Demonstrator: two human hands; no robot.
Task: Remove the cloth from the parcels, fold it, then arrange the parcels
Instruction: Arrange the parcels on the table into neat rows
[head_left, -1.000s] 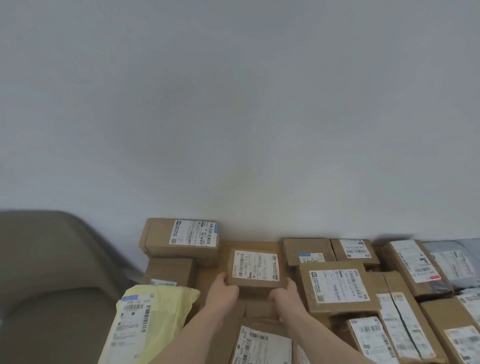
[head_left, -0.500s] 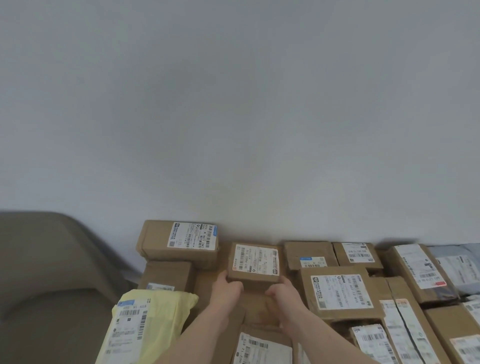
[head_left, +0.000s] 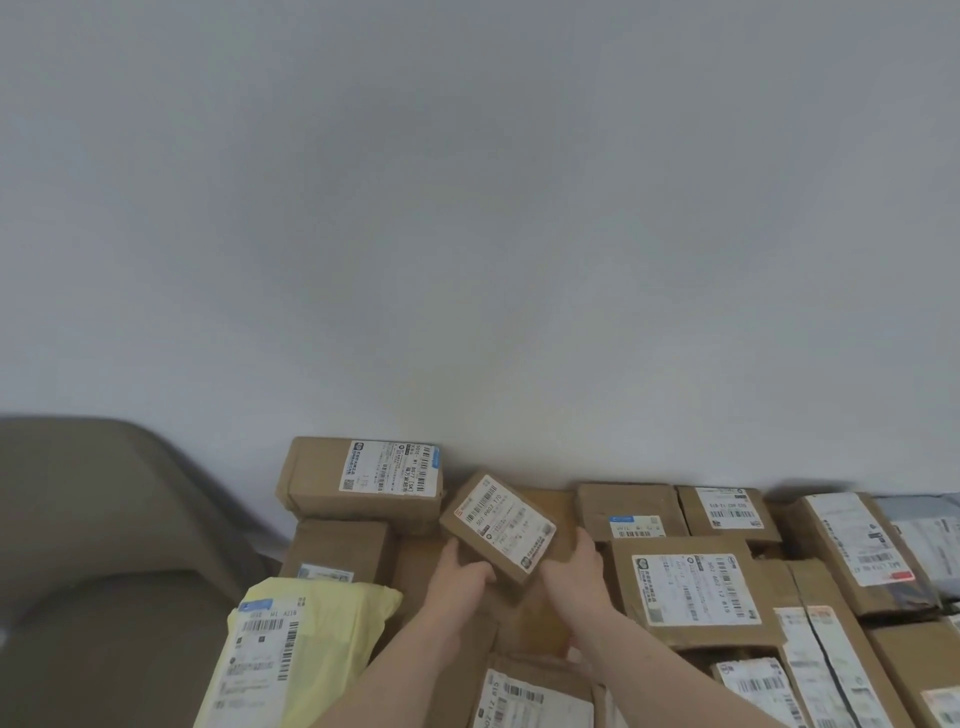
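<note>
Grey wall (head_left: 467, 208) fills the upper two thirds; a brown upholstered seat (head_left: 104, 545) sits at lower left, blurred; parcels are packed against the wall base along the bottom.

Largest visible: yellow mailer bag (head_left: 306, 649) at lower left, white label facing up, leaning over the box edge; next, a wide cardboard box (head_left: 691, 592) right of centre with a big white label; tall box at the back left (head_left: 363, 480) stacked on a plain box (head_left: 337, 545); angled box at far right (head_left: 857, 545) with a red-marked label, a grey poly bag (head_left: 924, 540) just beside it; two smaller boxes against the wall, one with a blue sticker (head_left: 626, 509), one with a barcode label (head_left: 727, 512); more labelled boxes cut off by the bottom edge.

Small parcel (head_left: 498, 525): centre frame, lifted and rotated diagonally, label up, above a flat brown box; left hand (head_left: 460, 577) cupped under its lower-left corner, fingers curled on it; right hand (head_left: 571, 571) pressed along its right edge, partly closed around it; both forearms bare.

No cloth visible in this view.
</note>
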